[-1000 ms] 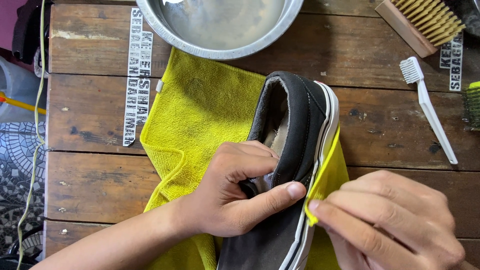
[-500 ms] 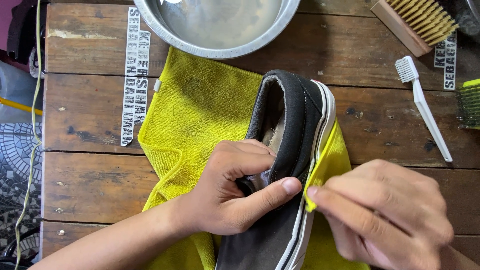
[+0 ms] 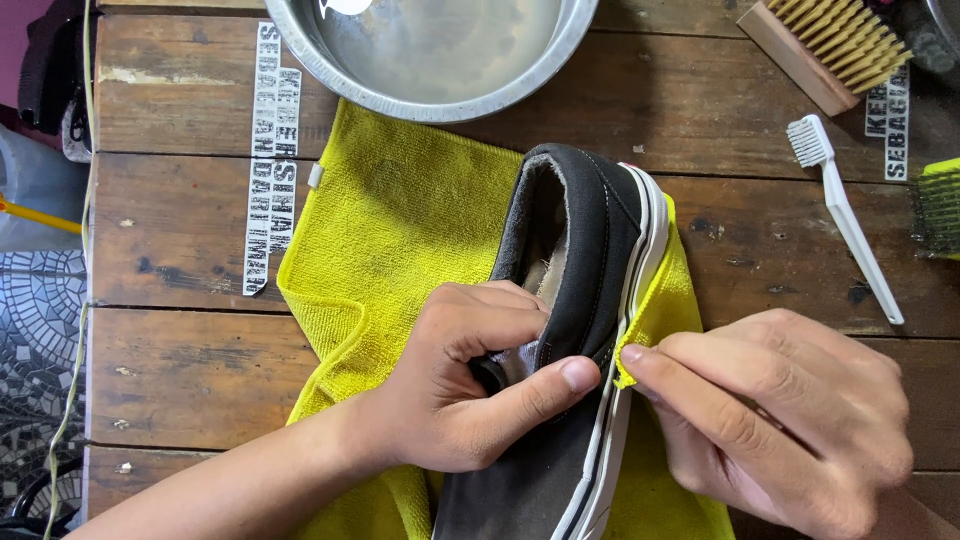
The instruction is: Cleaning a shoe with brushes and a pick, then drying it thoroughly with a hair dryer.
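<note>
dark grey canvas slip-on shoe (image 3: 585, 300) lies on yellow microfibre cloth (image 3: 400, 230), long axis toward you | your left hand (image 3: 470, 390) clamps its collar | your right hand (image 3: 780, 420) pinches cloth against the white sole edge (image 3: 640, 290)

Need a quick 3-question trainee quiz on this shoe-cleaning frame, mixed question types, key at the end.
1. True or false: the left hand grips the dark slip-on shoe with its fingers inside the opening.
2. What does the right hand press against the shoe's white sole edge? A) white toothbrush B) yellow cloth C) wooden brush
3. Fill in: the white toothbrush lies on the wooden table to the ____ of the shoe.

Key:
1. True.
2. B, the yellow cloth; the wooden brush lies untouched at the top right.
3. Right.
</note>
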